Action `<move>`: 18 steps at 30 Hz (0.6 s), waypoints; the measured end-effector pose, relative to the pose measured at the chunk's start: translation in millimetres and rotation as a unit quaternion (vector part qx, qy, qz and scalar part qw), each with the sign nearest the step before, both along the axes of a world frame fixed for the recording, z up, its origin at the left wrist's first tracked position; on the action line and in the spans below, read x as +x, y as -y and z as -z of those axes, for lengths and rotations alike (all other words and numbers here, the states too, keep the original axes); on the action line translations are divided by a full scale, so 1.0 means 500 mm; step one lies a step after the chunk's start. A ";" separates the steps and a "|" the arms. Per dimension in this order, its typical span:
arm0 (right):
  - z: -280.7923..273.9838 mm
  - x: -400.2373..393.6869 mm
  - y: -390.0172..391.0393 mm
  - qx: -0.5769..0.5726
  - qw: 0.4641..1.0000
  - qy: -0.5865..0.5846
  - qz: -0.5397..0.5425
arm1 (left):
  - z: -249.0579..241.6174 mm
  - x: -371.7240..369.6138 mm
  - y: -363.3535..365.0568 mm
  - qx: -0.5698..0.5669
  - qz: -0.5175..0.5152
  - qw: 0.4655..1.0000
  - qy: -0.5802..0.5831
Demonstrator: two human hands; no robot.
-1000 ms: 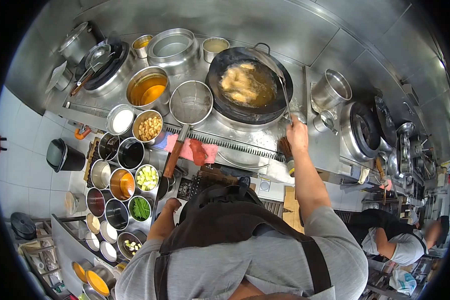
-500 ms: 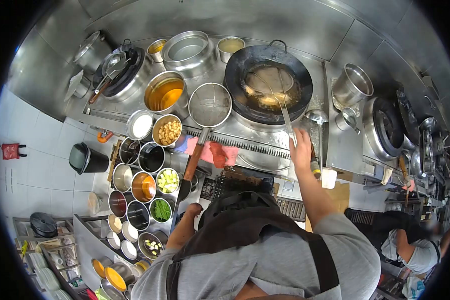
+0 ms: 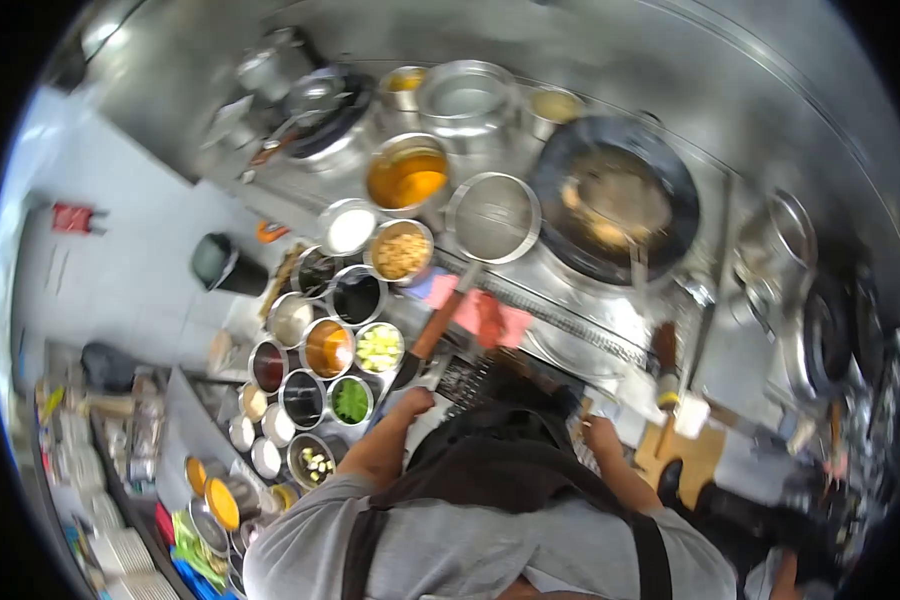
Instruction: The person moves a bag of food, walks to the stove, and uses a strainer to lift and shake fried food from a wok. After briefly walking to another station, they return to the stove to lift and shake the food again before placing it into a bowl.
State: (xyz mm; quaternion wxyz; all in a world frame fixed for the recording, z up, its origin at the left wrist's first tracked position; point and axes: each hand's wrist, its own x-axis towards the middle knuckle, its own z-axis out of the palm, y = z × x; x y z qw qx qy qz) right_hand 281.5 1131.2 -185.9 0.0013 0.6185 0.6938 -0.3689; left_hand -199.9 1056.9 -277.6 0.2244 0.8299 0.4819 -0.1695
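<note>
My left hand (image 3: 413, 403) is low beside the edge of the container rack, near the cup of green vegetables (image 3: 351, 400); its fingers are curled out of sight or blurred. My right hand (image 3: 601, 434) is close to the front of the dark apron (image 3: 510, 450), below the stove edge, its fingers smeared by motion. Neither hand touches the black wok (image 3: 555, 230), which holds oil, frying food and a wire skimmer with its handle toward the front. A round strainer (image 3: 493, 217) with a wooden handle (image 3: 438, 325) rests left of the wok.
Pots of orange liquid (image 3: 408, 178) and chopped pieces (image 3: 401, 250) stand left of the strainer. Several sauce cups (image 3: 328, 346) fill the rack. Pink cloths (image 3: 515, 325) lie on the stove edge. Another wok (image 3: 820, 320) and a co-worker's dark clothing (image 3: 740, 515) are at right.
My right hand has drawn back from the skimmer handle toward my body. The whole view has shifted and tilted, with the stove now further right and blurred.
</note>
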 end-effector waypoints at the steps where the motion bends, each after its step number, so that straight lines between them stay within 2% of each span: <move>1: 0.000 0.011 -0.013 0.049 0.998 0.007 -0.023 | 0.011 0.000 -0.005 -0.004 -0.045 0.998 0.048; 2: 0.002 0.025 -0.021 0.092 0.994 -0.013 -0.054 | 0.065 -0.012 -0.005 -0.005 -0.052 0.996 0.072; 3: 0.038 0.046 -0.022 0.138 0.988 -0.001 -0.073 | 0.058 0.005 -0.015 -0.036 -0.157 0.985 0.060; 4: 0.065 0.072 -0.025 0.164 0.974 0.026 -0.154 | 0.004 0.027 -0.023 -0.062 -0.263 0.962 0.029; 5: 0.107 0.074 -0.039 0.104 0.975 0.089 -0.173 | -0.026 0.032 -0.027 -0.068 -0.337 0.939 0.026; 6: 0.301 0.168 -0.083 0.246 0.827 0.065 -0.502 | 0.042 0.014 -0.023 -0.111 -0.357 0.927 0.037; 7: 0.227 0.138 -0.089 0.124 0.926 0.095 -0.345 | 0.028 0.019 -0.014 -0.081 -0.399 0.912 0.044; 8: 0.137 0.068 -0.101 0.083 0.959 0.078 -0.259 | 0.058 -0.001 -0.011 -0.123 -0.355 0.927 0.019; 13: -0.051 -0.145 -0.156 0.098 0.968 0.017 -0.230 | -0.003 -0.036 0.077 -0.180 -0.319 0.930 -0.029; 18: -0.108 -0.239 -0.173 0.126 0.965 -0.014 -0.231 | -0.043 -0.053 0.157 -0.182 -0.327 0.926 -0.044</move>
